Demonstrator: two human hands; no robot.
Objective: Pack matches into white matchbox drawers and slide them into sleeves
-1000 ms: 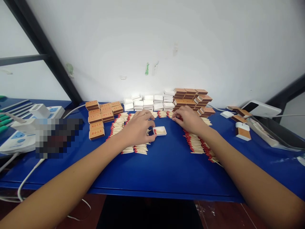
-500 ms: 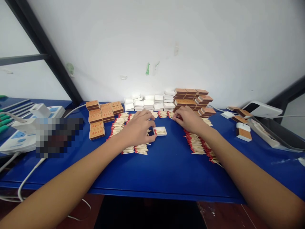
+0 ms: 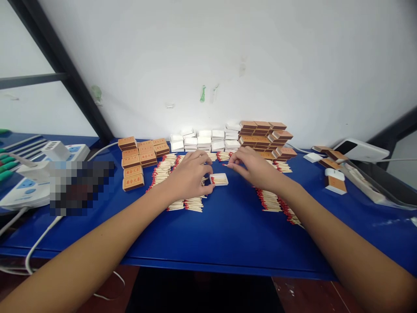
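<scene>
A small white matchbox tray [image 3: 222, 180] lies on the blue table with a few red-tipped matches inside, toward its left end. My left hand [image 3: 192, 176] grips the tray's left end between thumb and fingers. Just right of and above the tray, my right hand [image 3: 249, 167] pinches a single match [image 3: 225, 164], its red head pointing left. Rows of loose matches [image 3: 163, 174] spread beside and under my left hand. More matches [image 3: 270, 201] lie below my right wrist, and a further row [image 3: 223, 155] runs behind the tray.
White trays [image 3: 204, 141] are stacked along the wall, beside piled brown matchboxes [image 3: 256, 140]. More matchboxes [image 3: 133, 171] stand at left. Farther left are a power strip [image 3: 26, 187] and a blurred dark device [image 3: 81, 187]. A white device [image 3: 365, 149] and loose box parts lie at right.
My right hand has moved left and slightly toward me from the back row of matches, now with a match in its fingertips. My left hand stays at the tray.
</scene>
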